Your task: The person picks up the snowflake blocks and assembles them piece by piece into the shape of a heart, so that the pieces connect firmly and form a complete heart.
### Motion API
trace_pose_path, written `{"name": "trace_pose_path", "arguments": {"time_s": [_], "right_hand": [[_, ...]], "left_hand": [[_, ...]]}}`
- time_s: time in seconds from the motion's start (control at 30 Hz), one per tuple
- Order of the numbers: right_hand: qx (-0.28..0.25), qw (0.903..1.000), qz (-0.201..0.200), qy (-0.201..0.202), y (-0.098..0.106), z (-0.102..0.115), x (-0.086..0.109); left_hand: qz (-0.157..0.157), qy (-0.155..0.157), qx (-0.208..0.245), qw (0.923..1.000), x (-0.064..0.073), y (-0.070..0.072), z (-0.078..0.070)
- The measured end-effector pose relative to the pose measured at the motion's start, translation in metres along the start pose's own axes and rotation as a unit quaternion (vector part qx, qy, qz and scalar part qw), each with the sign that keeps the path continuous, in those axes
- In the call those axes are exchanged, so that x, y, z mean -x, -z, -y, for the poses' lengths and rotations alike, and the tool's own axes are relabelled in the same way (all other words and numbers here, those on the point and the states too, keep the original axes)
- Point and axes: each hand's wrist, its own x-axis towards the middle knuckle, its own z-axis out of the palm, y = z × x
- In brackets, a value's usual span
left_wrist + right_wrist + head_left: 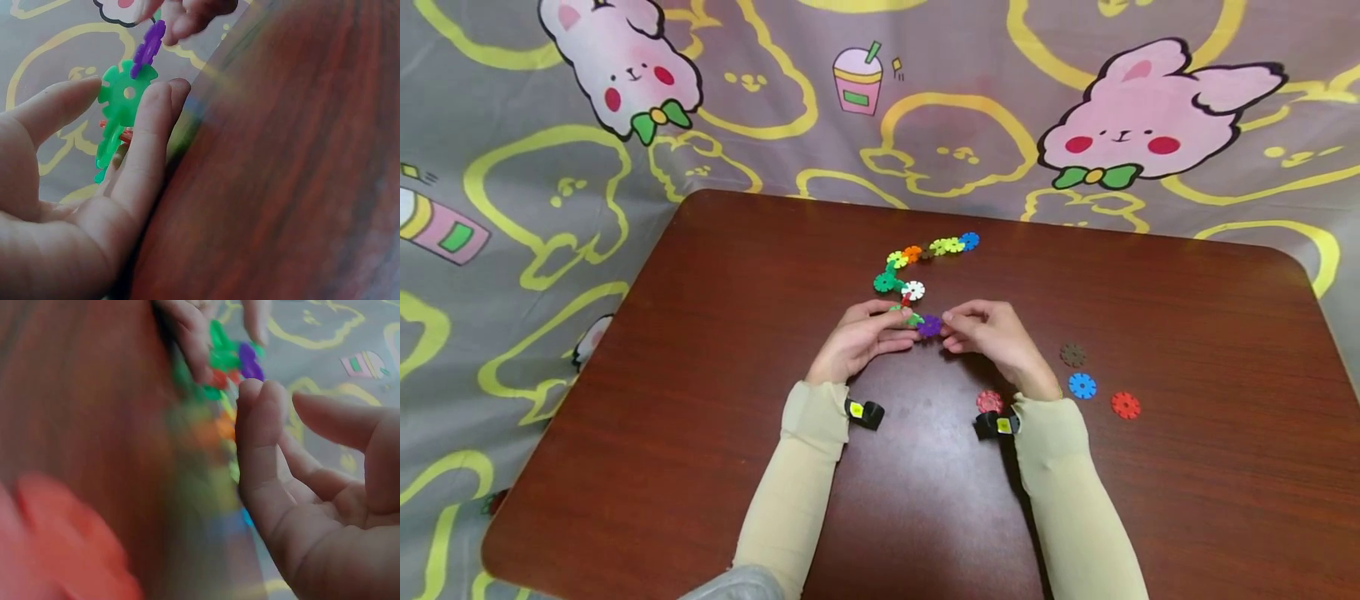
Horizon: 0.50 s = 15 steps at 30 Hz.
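A chain of notched plastic discs in several colours runs across the brown table, from a blue disc (970,241) at its far end to a purple disc (929,326) at its near end. My left hand (867,337) pinches the green disc (127,94) by its edges, between thumb and fingers. The purple disc stands slotted into that green disc, at an angle to it. Just right of the purple disc is my right hand (996,333); in the right wrist view its thumb and forefinger are apart with nothing between them.
On the table (700,350) to the right lie a loose brown disc (1072,355), a blue disc (1082,386) and a red disc (1126,406). A pinkish-red disc (988,402) lies beside the right wrist strap. Patterned cloth (955,150) hangs behind the table.
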Motion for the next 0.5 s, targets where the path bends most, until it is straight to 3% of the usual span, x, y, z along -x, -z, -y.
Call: {"name": "trace_pose_path", "arguments": {"time_s": [0.1,0.2,0.4,0.5], "right_hand": [[0.053,0.9984,-0.010,0.018,0.015,0.005,0.007],[0.130,0.9903,-0.039,0.027,0.038,0.010,0.019],[0.281,0.9557,-0.088,0.006,0.093,0.004,0.045],[0.322,0.9415,-0.097,-0.022,0.114,-0.003,0.055]], "left_hand": [[-0.002,0.001,0.003,1.0000,0.000,0.002,0.000],[-0.002,-0.003,0.007,1.0000,0.000,0.003,0.000],[0.003,-0.004,0.007,1.0000,0.002,0.003,0.000],[0.008,-0.003,0.006,0.9999,0.002,0.002,-0.001]]}}
